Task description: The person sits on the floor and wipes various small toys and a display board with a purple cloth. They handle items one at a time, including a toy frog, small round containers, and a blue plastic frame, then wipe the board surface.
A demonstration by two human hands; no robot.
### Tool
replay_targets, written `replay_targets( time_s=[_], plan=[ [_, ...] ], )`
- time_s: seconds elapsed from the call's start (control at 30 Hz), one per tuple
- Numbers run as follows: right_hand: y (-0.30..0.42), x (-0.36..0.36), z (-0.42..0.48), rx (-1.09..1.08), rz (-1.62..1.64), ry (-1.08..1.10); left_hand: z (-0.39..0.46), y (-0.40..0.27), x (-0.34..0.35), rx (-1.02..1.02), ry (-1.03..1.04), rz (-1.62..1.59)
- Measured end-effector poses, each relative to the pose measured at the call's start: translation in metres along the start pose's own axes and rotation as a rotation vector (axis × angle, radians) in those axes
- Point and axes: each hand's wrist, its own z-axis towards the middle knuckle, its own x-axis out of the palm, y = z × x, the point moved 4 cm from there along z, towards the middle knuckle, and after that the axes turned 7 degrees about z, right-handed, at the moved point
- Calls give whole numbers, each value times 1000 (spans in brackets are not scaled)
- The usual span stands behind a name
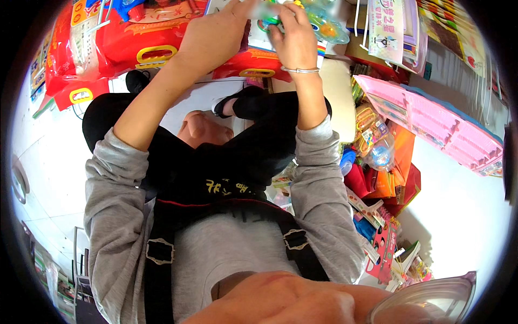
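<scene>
At the top of the head view, my two hands meet over a white surface [259,37] between red packages. My right hand [298,42], with a bracelet at the wrist, has its fingers curled on a small green item [272,20]. A blurred patch covers part of that item, so its kind is unclear. My left hand [214,36] reaches in beside it from the left, its fingertips lost in the blur. Just right of my right hand lies a clear teal fish-shaped toy [330,29].
Red gift boxes [133,36] with yellow handles stand left. Hanging packets [388,32] and a pink packaged display [437,121] rise at right. Piled toys, orange envelopes [398,154] and boxes lie by my right arm. A peach-coloured stool [206,128] shows between my legs.
</scene>
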Motion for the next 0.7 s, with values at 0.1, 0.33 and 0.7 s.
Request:
replay_targets(
  time_s=[0.1, 0.33, 0.7],
  plan=[
    [-14, 12, 1, -73, -57, 92, -7, 15, -13, 28, -51, -41],
    [-26, 11, -6, 27, 21, 164, -31, 25, -26, -16, 22, -35],
    [92, -21, 81, -226, 155, -158, -62, 31, -37, 136, 225, -111]
  ],
)
